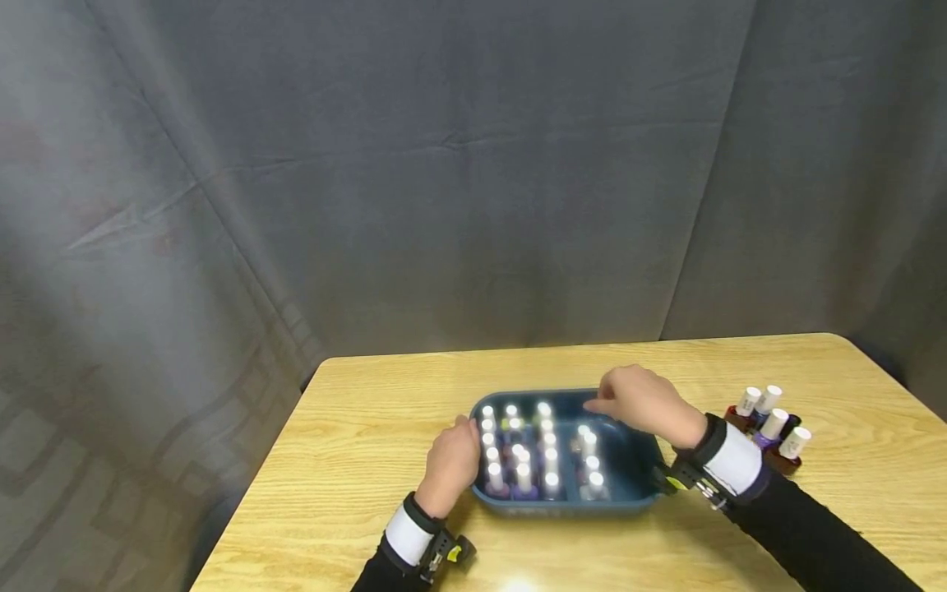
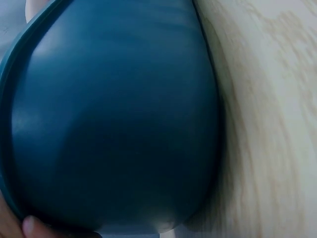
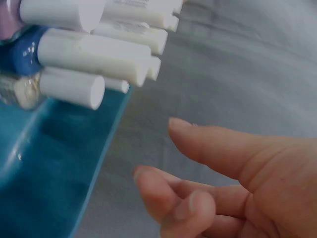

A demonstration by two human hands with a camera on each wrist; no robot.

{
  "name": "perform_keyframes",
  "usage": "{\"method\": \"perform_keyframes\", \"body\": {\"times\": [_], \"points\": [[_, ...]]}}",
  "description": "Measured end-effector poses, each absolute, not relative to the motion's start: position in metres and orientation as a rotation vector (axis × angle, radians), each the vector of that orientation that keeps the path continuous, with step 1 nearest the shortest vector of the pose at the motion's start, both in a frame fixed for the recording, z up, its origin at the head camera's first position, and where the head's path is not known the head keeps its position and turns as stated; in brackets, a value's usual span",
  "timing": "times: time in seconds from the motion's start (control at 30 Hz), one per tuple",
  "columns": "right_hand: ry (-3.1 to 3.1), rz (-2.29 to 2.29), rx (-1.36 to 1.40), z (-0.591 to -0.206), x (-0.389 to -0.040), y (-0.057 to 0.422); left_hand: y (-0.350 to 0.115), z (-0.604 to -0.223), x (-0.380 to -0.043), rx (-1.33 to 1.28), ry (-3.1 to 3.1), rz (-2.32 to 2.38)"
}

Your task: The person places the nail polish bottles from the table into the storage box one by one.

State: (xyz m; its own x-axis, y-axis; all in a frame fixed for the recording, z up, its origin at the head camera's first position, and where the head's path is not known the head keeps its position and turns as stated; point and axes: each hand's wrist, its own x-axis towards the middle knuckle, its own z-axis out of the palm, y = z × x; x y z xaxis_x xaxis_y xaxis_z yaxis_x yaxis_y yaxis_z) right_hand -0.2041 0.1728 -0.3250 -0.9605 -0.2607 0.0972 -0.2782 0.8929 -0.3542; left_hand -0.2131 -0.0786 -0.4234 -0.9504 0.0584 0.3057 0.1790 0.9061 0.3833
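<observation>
A blue plastic tray (image 1: pixel 570 507) holds rows of nail polish bottles (image 1: pixel 551 460) with white caps. At its left end my left hand (image 1: pixel 453 455) grips the rim; in the left wrist view the tray's outer wall (image 2: pixel 129 114) fills most of the picture, with a fingertip (image 2: pixel 37 228) at the rim. My right hand (image 1: pixel 645 400) hovers over the tray's far right part. Seen from the right wrist, its thumb (image 3: pixel 213 146) stands apart from the bent fingers (image 3: pixel 163 196), and nothing is between them. Capped bottles (image 3: pixel 94 54) are near this hand.
Several more nail polish bottles (image 1: pixel 773 423) stand in a group on the wooden table (image 1: pixel 355 444), right of the tray and beyond my right wrist. A grey curtain (image 1: pixel 503 205) hangs behind the table's far edge.
</observation>
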Motion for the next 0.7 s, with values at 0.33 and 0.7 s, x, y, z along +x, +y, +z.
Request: {"method": "perform_keyframes", "body": {"times": [0.33,0.7], "points": [[-2.795,0.542,0.186,-0.319,-0.187,0.235,-0.080,-0.424,-0.212,-0.192,-2.774,-0.595],[-2.822,0.393,-0.122,-0.337,-0.178,0.314,-0.082,-0.424,-0.211,-0.202,-2.769,-0.587]]}}
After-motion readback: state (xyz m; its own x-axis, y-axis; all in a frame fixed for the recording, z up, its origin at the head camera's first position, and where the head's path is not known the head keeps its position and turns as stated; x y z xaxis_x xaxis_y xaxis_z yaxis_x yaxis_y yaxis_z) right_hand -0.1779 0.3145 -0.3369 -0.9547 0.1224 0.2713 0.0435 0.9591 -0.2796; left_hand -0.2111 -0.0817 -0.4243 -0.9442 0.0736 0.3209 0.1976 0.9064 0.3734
